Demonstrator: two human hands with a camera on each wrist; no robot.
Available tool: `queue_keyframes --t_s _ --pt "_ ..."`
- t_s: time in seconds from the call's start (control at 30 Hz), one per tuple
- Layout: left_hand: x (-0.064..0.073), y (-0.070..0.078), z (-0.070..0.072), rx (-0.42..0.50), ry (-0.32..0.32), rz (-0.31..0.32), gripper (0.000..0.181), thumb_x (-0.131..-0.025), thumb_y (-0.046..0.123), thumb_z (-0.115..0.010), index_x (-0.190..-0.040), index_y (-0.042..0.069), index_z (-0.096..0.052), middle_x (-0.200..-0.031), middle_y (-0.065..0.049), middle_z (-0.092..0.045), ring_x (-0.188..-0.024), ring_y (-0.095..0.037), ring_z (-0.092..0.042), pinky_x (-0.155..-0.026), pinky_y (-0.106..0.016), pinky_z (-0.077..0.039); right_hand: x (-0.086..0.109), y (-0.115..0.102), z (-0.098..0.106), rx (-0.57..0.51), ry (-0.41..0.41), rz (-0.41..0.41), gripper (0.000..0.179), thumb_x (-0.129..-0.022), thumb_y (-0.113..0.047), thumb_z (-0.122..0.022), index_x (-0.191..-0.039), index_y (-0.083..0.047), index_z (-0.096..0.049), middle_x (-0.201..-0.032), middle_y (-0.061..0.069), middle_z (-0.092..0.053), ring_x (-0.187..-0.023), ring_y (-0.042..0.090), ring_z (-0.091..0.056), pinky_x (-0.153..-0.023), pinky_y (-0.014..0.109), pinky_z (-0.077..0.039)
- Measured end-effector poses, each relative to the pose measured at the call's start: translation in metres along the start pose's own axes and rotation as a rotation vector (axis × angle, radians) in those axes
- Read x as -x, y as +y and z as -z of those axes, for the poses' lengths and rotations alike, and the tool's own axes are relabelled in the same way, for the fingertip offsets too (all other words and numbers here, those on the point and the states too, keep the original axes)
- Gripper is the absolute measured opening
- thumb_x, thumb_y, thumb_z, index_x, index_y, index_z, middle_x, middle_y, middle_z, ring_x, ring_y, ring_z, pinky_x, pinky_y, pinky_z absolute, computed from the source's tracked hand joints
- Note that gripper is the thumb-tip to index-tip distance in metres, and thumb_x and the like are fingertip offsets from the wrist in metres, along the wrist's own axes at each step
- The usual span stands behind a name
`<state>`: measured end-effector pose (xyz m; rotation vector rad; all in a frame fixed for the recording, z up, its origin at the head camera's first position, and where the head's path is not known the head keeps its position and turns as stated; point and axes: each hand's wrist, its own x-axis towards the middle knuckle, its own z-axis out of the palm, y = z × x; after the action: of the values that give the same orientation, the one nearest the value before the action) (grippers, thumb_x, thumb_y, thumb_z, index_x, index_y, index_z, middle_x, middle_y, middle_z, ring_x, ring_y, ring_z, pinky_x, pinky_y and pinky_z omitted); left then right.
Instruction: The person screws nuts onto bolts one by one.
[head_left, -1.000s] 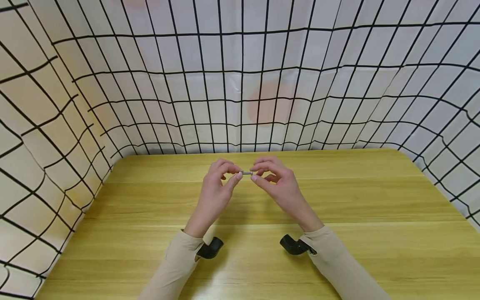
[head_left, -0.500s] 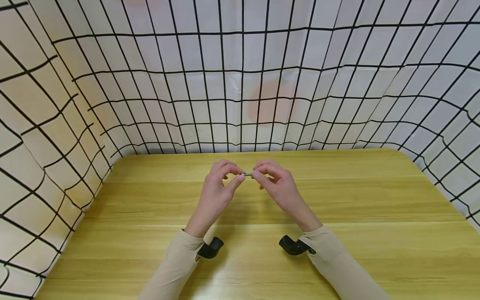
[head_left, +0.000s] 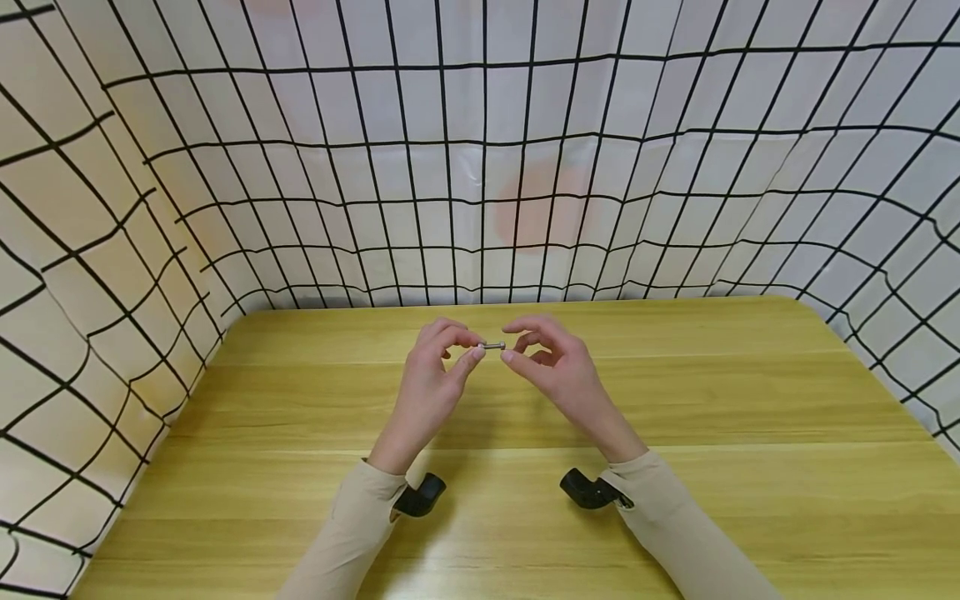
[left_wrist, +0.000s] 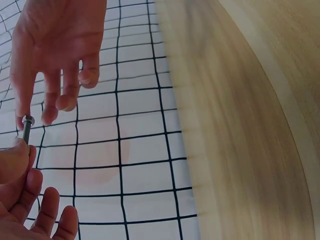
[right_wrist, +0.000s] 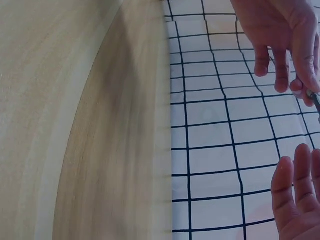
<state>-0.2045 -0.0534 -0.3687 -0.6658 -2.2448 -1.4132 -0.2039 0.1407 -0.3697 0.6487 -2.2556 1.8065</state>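
A small silvery metal bolt is held above the table, lying nearly level between the two hands. My left hand pinches its left end between thumb and index finger. The bolt's thicker right end, which looks like a hex head or nut in the left wrist view, sticks out toward my right hand. Thumb and index finger of that hand stand apart around this end, seemingly without gripping it. In the right wrist view a small round metal part shows at the left fingertips, with the rest of the bolt partly cut off.
Below the hands stretches a wooden table. A white sheet with a black grid rises behind it and along both sides. Black wrist-camera mounts stick out from the beige sleeves.
Half a second ago my right thumb and index finger pinched the bolt's right end; now they have spread and let go. The bolt and left hand have shifted slightly left.
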Motion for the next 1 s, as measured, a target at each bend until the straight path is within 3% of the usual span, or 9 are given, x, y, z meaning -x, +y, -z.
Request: queue_keyframes --t_s 0.2,0.47,0.77,1.0 --pt "0.000 -0.001 0.000 -0.001 -0.002 0.011 0.004 -0.092 0.009 -0.070 -0.093 0.005 -0.069 -0.098 0.001 -0.060 -0.099 -0.018 -0.050 -0.080 -0.050 -0.042 0.003 -0.022 -0.003 0.020 -0.016 0.055 0.024 -0.088 0.003 -0.070 -0.111 0.000 -0.066 -0.120 0.010 -0.051 -0.093 0.029 -0.056 -0.069 0.033 -0.051" --pt "0.001 0.000 0.000 0.007 -0.018 0.011 0.004 -0.092 0.008 -0.070 -0.093 0.005 -0.069 -0.098 0.000 -0.059 -0.099 -0.018 -0.050 -0.080 -0.051 -0.042 0.003 -0.024 -0.004 0.032 -0.002 0.074 0.014 -0.089 0.004 -0.068 -0.103 0.004 -0.068 -0.115 0.011 -0.053 -0.088 0.024 -0.052 -0.063 0.024 -0.047" --pt "0.000 0.000 -0.001 0.008 -0.022 0.004 0.003 -0.091 0.007 -0.070 -0.094 0.006 -0.069 -0.097 0.001 -0.059 -0.098 -0.017 -0.050 -0.080 -0.046 -0.043 0.003 -0.021 -0.003 0.035 0.008 0.023 0.011 -0.091 -0.002 -0.068 -0.102 0.000 -0.070 -0.111 0.009 -0.058 -0.091 0.020 -0.052 -0.067 0.026 -0.048" --pt "0.001 0.000 -0.002 0.011 -0.039 -0.010 0.004 -0.091 0.008 -0.070 -0.095 0.007 -0.068 -0.097 0.003 -0.058 -0.097 -0.015 -0.050 -0.081 -0.048 -0.043 0.003 -0.020 -0.002 0.001 0.000 -0.003 0.011 -0.096 -0.005 -0.063 -0.097 0.004 -0.070 -0.111 0.013 -0.058 -0.096 0.020 -0.054 -0.069 0.026 -0.050"
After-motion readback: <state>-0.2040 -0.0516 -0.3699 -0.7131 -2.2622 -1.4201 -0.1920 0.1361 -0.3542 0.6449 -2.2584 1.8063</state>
